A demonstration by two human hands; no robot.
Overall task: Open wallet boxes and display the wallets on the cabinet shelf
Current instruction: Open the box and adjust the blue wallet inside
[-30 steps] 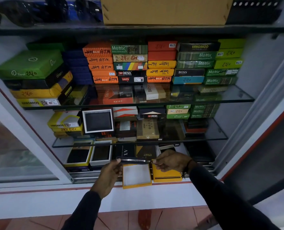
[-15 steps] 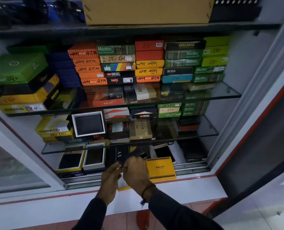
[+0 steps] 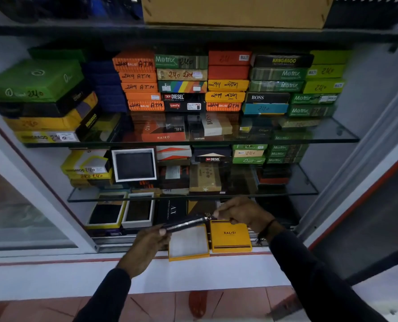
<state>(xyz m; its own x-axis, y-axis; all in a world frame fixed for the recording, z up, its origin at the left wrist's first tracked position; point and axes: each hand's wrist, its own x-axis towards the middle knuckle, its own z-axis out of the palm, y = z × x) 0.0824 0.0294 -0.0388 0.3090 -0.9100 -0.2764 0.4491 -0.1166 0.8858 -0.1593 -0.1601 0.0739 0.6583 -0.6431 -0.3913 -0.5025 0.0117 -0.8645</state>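
Cardboard box point(image 3: 235, 10) cropped at top edge; lowest shelf's right side in shadow.

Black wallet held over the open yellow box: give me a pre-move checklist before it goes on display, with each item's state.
1. Black textured wallet held at both ends: ok, left hand and right hand each have a grip.
2. Open yellow box tray empty: ok, pale lining visible.
3. Yellow BALISI lid set aside: ok, beside the tray.
4. Tray seated securely: cannot tell, it sits at the ledge edge.
5. Free slot on the bottom shelf: cannot tell, hands block it.
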